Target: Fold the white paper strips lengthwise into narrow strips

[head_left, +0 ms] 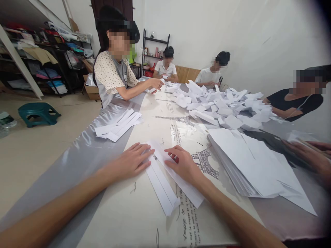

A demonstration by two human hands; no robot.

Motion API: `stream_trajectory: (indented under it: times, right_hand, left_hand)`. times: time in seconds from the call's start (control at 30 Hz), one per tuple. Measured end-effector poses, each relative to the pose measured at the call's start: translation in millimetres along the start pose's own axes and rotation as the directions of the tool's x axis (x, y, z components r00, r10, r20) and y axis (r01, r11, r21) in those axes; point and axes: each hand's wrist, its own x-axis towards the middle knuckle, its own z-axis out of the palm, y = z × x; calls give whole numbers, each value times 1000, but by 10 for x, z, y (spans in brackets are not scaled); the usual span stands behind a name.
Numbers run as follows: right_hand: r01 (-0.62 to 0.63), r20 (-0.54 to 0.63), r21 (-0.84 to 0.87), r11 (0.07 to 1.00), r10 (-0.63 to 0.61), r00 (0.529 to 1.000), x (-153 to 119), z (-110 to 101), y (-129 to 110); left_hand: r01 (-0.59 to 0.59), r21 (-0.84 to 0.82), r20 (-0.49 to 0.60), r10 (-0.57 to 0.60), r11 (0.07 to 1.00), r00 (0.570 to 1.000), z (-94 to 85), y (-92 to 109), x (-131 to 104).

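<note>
In front of me a white paper (161, 187) lies on the table, lengthwise creases running down it. My left hand (137, 159) rests flat on its upper left part, fingers stretched out. My right hand (182, 162) touches the raised right-hand paper flap (190, 191); its thumb and forefinger are apart, the other fingers curled. Left of the far end lie several folded paper strips (119, 124). A thick stack of white sheets (240, 162) stands to the right of my right forearm.
A large heap of folded white papers (222, 103) covers the table's far right. The tablecloth (116, 210) has printed towers and writing. Another person (113, 69) sits on the left; others sit at the back and right. A green stool (38, 113) stands on the floor.
</note>
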Motion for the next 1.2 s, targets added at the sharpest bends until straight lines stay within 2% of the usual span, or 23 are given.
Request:
stream_trajectory:
  times: [0.23,0.37,0.47,0.6,0.83,0.97,1.03,1.13,1.2]
  right_hand:
    - [3,49,40,999,-5,999,-7,-72,6]
    - [119,102,113,986,-131,986,-43,-76,-51]
    - [190,206,163,968,-222,953,-73,-119,-97]
    - [129,349,192,973,-190,918,-108,-207,-148]
    - [-34,441,300,953,-107,891,-110,-348,-192]
    - [-42,422,361,931,-123,898,-65,-382,-169]
    - [-21,373,387,922,-135,918,-42,-344,-150]
    - [84,252,382,920,-191,949,-12,-223,-116]
    - [194,173,344,919,-265,949,6,-136,-86]
  left_hand:
    - [12,0,24,-12,1000,1000,17,-9,-3]
    - [12,-34,-2,-12,999,1000,-17,13,8]
    - [9,-71,-2,-9,997,1000,-47,28,17]
    - [5,-92,-1,-6,996,1000,-49,23,11]
    - [19,-87,22,-17,996,1000,-25,8,2]
    - [50,-83,48,-46,995,998,-38,9,10]
    - [54,-82,54,-50,995,997,-41,5,8]
    - [51,-74,61,-47,996,997,-35,-8,-2]
    - [49,-72,65,-45,996,997,-28,-16,-10]
